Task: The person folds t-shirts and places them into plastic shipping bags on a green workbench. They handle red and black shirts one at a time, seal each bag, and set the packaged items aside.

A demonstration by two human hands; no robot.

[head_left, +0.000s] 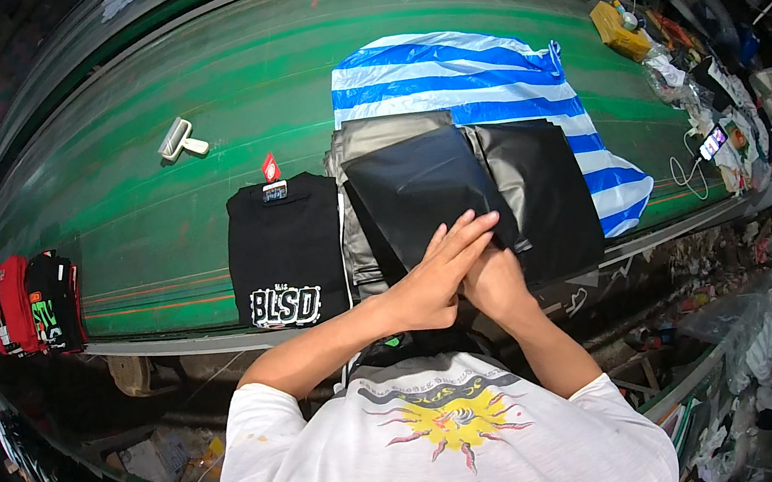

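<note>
My left hand (432,284) lies across a smooth black plastic packet (418,187), its fingers stretched out. My right hand (498,279) sits at the packet's near right corner, partly behind the left one. Its fingers are hidden, so I cannot tell what they grip. Beneath the packet are grey-black plastic bags (390,126), and more dark folded material (558,197) spreads to the right. Just left of these lies a folded black T-shirt (282,241) with white print near its lower edge and a red tag (270,167) at the collar.
A blue-and-white striped plastic sheet or bag (451,69) lies behind the pile on the green table (147,225). A white handled tool (181,139) rests farther left. Folded red and black shirts (35,305) stand at the left end. A cabled phone (713,142) and clutter occupy the right.
</note>
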